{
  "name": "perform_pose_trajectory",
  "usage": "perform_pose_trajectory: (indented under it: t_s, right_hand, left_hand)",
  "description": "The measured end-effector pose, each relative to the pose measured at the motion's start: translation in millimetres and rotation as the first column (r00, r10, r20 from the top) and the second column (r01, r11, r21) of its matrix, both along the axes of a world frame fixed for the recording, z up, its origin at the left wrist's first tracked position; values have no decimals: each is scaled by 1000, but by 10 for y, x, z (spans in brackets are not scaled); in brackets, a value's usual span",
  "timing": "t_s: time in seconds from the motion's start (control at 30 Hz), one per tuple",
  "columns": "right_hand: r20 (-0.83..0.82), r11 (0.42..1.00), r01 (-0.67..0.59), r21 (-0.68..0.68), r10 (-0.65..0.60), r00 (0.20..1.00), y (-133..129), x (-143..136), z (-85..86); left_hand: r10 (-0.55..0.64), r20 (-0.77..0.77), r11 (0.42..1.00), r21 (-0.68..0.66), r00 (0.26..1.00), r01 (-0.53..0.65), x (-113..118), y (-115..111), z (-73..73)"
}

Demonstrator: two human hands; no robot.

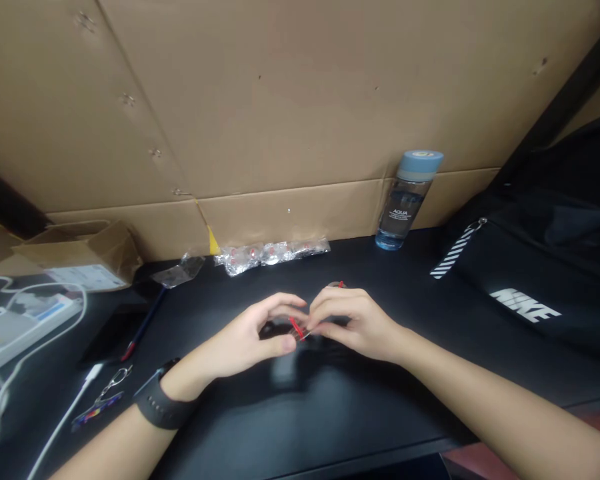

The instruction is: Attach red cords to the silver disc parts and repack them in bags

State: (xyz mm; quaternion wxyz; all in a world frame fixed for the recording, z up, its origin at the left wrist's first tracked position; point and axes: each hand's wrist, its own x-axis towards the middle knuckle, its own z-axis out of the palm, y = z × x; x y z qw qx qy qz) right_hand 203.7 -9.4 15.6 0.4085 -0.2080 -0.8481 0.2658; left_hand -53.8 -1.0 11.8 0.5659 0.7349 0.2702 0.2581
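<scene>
Over the black desk [220,427], my left hand [253,340] holds a small clear piece with a red strip [297,328] between thumb and fingers. My right hand [355,323] comes at it from the other side, its thumb and fingertips pinched at the edge of the same piece. Blur and fingers partly hide the piece, so its exact kind does not show. Just beyond the right knuckles lies another small item with a red mark [338,285], mostly covered by the hand. A dark watch band [163,403] is around the left wrist.
Several clear packets with red marks [275,253] lie along the cardboard wall [300,120]. A blue-capped bottle [403,200] stands to their right, beside a black bag [525,267]. At left are a cardboard box [123,250], power strip [35,327], white cable [65,420], pen [145,323] and keychain [100,407].
</scene>
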Motion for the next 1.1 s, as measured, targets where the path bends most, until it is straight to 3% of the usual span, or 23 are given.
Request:
perform_pose_trajectory:
  t_s: [0.17, 0.33, 0.57, 0.83, 1.1]
  right_hand:
    - [30, 998, 47, 44, -48, 998, -4, -2, -4]
    - [29, 997, 74, 33, -75, 997, -14, -21, -19]
    - [73, 944, 326, -47, -323, 944, -17, -23, 31]
    - [127, 953, 288, -95, -276, 953, -20, -79, -14]
    - [63, 944, 312, -103, -307, 950, -42, -118, -56]
  left_hand:
    - [31, -35, 999, -17, 999, -32, 17, -12, 5]
    - [80, -71, 994, 75, 994, -75, 24, -27, 54]
    - [220, -51, 949, 244, 974, -201, 44, -37, 14]
    - [258, -36, 865, 454, 965, -214, 115, -92, 18]
    - [285, -68, 852, 476, 956, -220, 123, -121, -21]
